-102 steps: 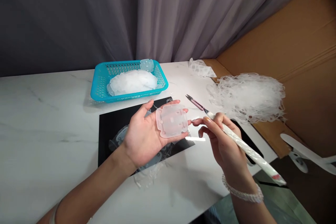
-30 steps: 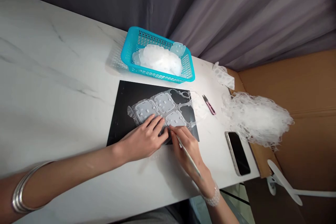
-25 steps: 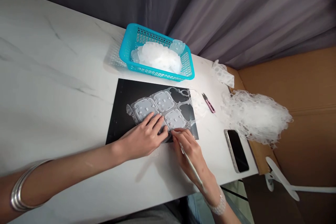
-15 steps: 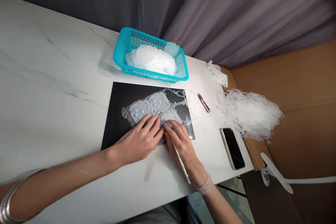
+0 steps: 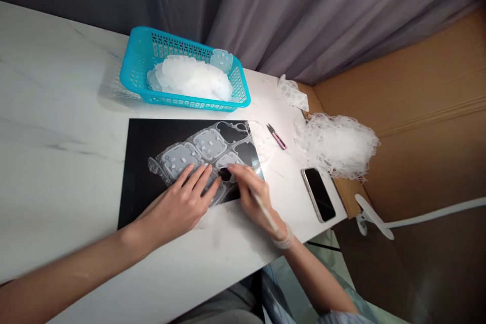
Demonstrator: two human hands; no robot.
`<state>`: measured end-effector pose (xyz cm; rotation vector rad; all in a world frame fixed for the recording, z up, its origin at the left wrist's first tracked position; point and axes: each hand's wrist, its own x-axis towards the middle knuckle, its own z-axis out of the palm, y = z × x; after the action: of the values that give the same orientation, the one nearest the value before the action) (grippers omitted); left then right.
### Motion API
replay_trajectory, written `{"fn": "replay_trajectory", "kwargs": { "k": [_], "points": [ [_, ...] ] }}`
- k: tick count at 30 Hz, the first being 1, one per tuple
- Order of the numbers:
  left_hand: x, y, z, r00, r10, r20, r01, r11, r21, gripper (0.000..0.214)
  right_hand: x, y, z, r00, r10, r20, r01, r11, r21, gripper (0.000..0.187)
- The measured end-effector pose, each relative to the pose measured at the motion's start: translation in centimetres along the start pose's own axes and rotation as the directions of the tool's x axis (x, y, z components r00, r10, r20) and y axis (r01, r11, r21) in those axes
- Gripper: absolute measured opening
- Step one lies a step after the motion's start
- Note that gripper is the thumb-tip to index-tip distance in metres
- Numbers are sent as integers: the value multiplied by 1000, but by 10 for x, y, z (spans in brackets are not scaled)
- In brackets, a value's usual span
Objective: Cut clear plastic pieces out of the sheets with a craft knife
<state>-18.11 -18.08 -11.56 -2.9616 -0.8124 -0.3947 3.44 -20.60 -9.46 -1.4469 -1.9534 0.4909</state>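
Observation:
A translucent plastic sheet of square moulded pieces (image 5: 197,154) lies on a black mat (image 5: 152,159). My left hand (image 5: 178,202) rests flat on the sheet's near edge with its fingers stretched out, pressing it down. My right hand (image 5: 248,195) is closed round a thin white-handled tool (image 5: 264,210). Its fingertips touch the square piece (image 5: 230,159) at the sheet's near right. Two places on the sheet's right side are cut-out holes showing the black mat.
A turquoise basket (image 5: 142,58) holding a heap of loose translucent pieces stands behind the mat. Small pink snips (image 5: 277,136), a heap of white plastic trimmings (image 5: 336,144) and a phone (image 5: 318,195) lie to the right. Brown cardboard (image 5: 417,111) borders the table's right edge.
Earlier my left hand held one loose square piece up in the air; now it lies flat on the sheet. My right hand has come down onto the near right piece. The view has shifted left.

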Motion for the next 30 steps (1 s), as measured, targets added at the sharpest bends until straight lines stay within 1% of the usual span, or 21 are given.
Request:
{"fn": "replay_trajectory", "kwargs": {
  "k": [1, 2, 3, 4, 6, 7, 9, 11, 13, 14, 15, 16, 18, 20, 22, 24, 25, 26, 27, 28, 30],
  "points": [
    [0, 0, 0, 1000, 2, 6, -2, 1000, 1, 53, 0, 6, -10, 989, 118, -94, -112, 991, 74, 32],
    [-1, -1, -1, 1000, 5, 14, -5, 1000, 3, 55, -1, 16, -25, 951, 244, -190, -219, 965, 144, 29],
    [-1, -1, -1, 1000, 10, 21, -11, 1000, 6, 56, -3, 28, -42, 887, 351, -300, -293, 930, 222, 26],
    [-1, -1, -1, 1000, 14, 25, -14, 1000, 8, 56, -6, 41, -62, 789, 452, -415, -335, 884, 326, 23],
    [-1, -2, -4, 999, 16, 32, -16, 1000, -4, 54, -15, 69, -103, 555, 653, -516, -296, 734, 612, 20],
    [0, -3, -5, 999, 12, 32, -11, 1000, -19, 53, -20, 79, -120, 468, 705, -532, -223, 677, 701, 19],
    [5, -5, -10, 999, -18, 31, 21, 996, -83, 46, -30, 87, -142, 404, 717, -568, -124, 658, 743, 14],
    [15, -7, -18, 995, -95, 13, 96, 970, -225, 40, -36, 77, -142, 423, 694, -583, -81, 670, 738, 15],
    [28, -9, -29, 975, -221, 7, 201, 872, -447, 41, -35, 53, -124, 500, 697, -513, -74, 625, 777, 22],
    [35, -9, -35, 955, -294, 43, 265, 775, -574, 41, -31, 39, -112, 563, 703, -435, -85, 572, 816, 23],
    [42, -9, -43, 925, -363, 114, 334, 633, -698, 42, -26, 24, -99, 622, 703, -346, -101, 511, 854, 22],
    [48, -8, -50, 887, -408, 214, 398, 445, -802, 42, -20, 11, -87, 672, 693, -261, -123, 452, 884, 21],
    [57, -5, -64, 804, -406, 434, 469, -16, -883, 46, -7, -11, -69, 739, 655, -157, -148, 386, 911, 18],
    [61, -3, -75, 744, -333, 579, 426, -431, -796, 51, 4, -27, -58, 779, 607, -160, -138, 414, 900, 17],
    [60, -3, -85, 713, -270, 647, 325, -691, -646, 56, 8, -39, -52, 822, 528, -212, -126, 533, 836, 20],
    [57, -7, -92, 714, -201, 670, 237, -832, -502, 61, 8, -51, -48, 913, 377, -155, -159, 679, 717, 25],
    [55, -10, -94, 727, -163, 667, 212, -871, -444, 64, 6, -56, -46, 957, 284, -61, -177, 736, 654, 29],
    [52, -13, -95, 742, -127, 659, 199, -896, -398, 67, 4, -61, -45, 978, 202, 43, -187, 773, 606, 34],
    [50, -17, -95, 755, -96, 648, 194, -912, -361, 69, 2, -65, -45, 982, 147, 119, -189, 788, 586, 39],
    [48, -21, -94, 767, -71, 637, 190, -924, -331, 70, 0, -68, -45, 983, 125, 136, -182, 781, 597, 45],
    [45, -28, -91, 789, -47, 613, 169, -942, -290, 71, -2, -68, -48, 982, 187, 17, -152, 739, 657, 60]
  ]
}}
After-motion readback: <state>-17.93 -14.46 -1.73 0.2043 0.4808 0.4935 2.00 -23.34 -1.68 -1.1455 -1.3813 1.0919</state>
